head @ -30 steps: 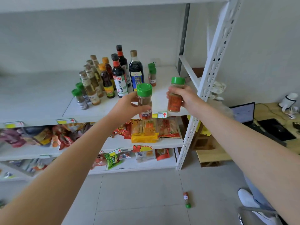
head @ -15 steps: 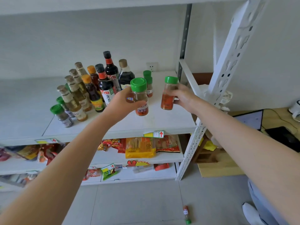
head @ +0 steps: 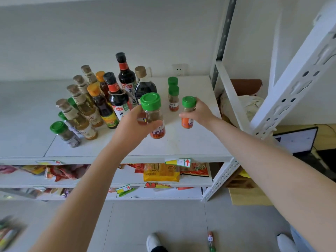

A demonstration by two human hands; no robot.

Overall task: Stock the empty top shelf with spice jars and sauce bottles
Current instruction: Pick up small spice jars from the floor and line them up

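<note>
Left jar [head: 153, 115] hangs above the shelf [head: 190, 142], your left hand [head: 134, 124] curled round it. At its 3 o'clock, your right hand [head: 200, 113] grips the right jar [head: 188, 113]. In the last second both have come in past the front edge. The right jar is lowest; I cannot tell if it touches. Bottles [head: 112, 99] stand at 10 o'clock. Setting down looks next.

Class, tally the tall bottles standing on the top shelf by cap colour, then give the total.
Black-capped bottles: 2
Orange-capped bottles: 2
Gold-capped bottles: 5
Total: 9
</note>
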